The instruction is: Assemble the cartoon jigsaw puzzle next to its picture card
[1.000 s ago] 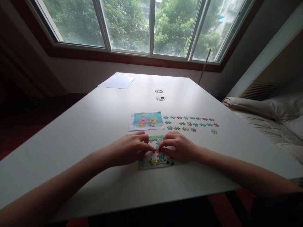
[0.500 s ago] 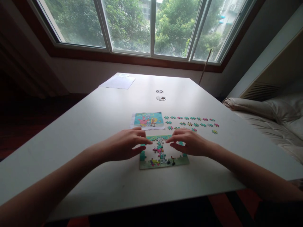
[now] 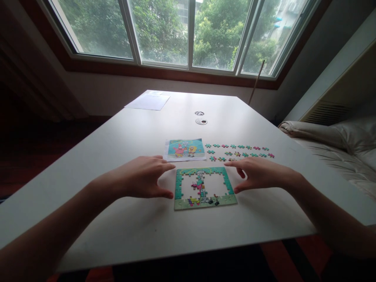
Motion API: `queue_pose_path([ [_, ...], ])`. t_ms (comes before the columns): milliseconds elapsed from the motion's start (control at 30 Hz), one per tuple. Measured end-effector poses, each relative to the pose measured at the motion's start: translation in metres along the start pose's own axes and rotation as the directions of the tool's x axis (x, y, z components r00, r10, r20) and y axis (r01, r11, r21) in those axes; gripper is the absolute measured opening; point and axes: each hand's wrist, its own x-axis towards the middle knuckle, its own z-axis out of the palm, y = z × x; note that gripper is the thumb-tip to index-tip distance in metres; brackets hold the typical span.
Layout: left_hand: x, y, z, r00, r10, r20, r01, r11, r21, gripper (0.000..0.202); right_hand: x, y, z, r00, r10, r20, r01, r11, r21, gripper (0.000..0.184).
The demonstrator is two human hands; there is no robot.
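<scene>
A partly filled jigsaw puzzle (image 3: 205, 203) lies flat on the white table, its border joined and a column of pieces running down its middle. White gaps show on both sides of that column. My left hand (image 3: 143, 176) is at the puzzle's left edge, thumb and fingers apart, holding nothing. On the other side, my right hand (image 3: 258, 174) is spread near the right edge, its thumb close to the border, also with nothing in it. Behind the puzzle lies a printed reference picture (image 3: 185, 149) of cartoon figures. Loose puzzle pieces (image 3: 237, 154) lie in rows beyond my right hand, which hides some.
Two small round items (image 3: 201, 122) lie farther back on the white table (image 3: 132, 231). A sheet of paper (image 3: 148, 102) rests at the far left corner. A window (image 3: 161, 35) stands beyond the table, and a cushioned seat (image 3: 323, 141) is at the right.
Both hands have moved outward from over the puzzle to its left and right sides, and their fingers have spread. The puzzle's inside and side borders are now uncovered.
</scene>
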Motion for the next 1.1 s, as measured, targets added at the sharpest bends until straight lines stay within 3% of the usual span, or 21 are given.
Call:
queue_pose_path([
  [233, -0.001, 0.010, 0.008, 0.999, -0.030, 0.022, 0.030, 1.000, 0.001, 0.078, -0.002, -0.006, 0.006, 1.000, -0.001, 0.019, 0.001, 1.000, -0.018, 0.070],
  [800, 0.000, 0.016, 0.007, 0.995, -0.070, 0.078, 0.066, 0.996, 0.053, 0.072, -0.008, -0.003, 0.001, 0.998, 0.029, 0.054, -0.033, 0.997, 0.064, 0.071],
  [933, 0.001, 0.017, 0.006, 0.991, -0.093, 0.098, 0.090, 0.995, 0.041, 0.072, -0.020, 0.029, -0.020, 0.986, 0.149, 0.068, -0.155, 0.984, 0.091, 0.051],
  [1000, 0.002, 0.017, 0.005, 0.988, -0.108, 0.109, 0.104, 0.994, 0.036, 0.075, -0.028, 0.060, -0.032, 0.969, 0.247, 0.023, -0.248, 0.966, 0.074, 0.042],
  [1100, 0.002, 0.017, 0.005, 0.985, -0.123, 0.118, 0.119, 0.992, 0.035, 0.078, -0.043, 0.116, -0.042, 0.903, 0.430, -0.022, -0.426, 0.899, 0.097, 0.039],
])
